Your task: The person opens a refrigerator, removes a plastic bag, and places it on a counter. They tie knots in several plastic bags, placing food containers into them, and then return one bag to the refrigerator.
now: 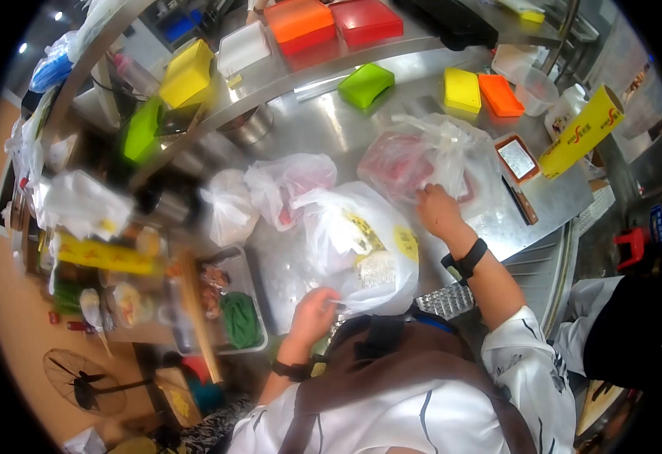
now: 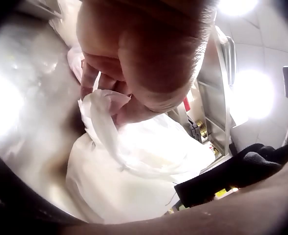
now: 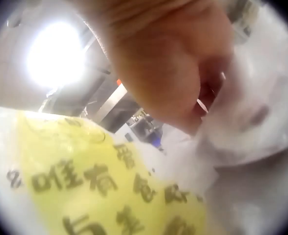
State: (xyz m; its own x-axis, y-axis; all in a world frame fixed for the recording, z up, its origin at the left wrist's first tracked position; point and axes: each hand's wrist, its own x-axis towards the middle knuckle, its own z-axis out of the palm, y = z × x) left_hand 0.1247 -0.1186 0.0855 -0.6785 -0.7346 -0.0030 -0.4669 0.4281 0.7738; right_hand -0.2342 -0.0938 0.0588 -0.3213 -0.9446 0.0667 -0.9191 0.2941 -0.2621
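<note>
Currently, my left hand (image 1: 314,314) pinches the rim of the white bag (image 1: 403,276) at near center; my right hand (image 1: 441,212) is at the clear bag (image 1: 395,159), farther right, its grip unclear to me.

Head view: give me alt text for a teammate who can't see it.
A person's left hand pinches the edge of a yellow-printed white bag on a steel counter, while the right hand holds a clear bag with reddish contents. Two more filled bags sit to the left; a knife lies at right.
</note>
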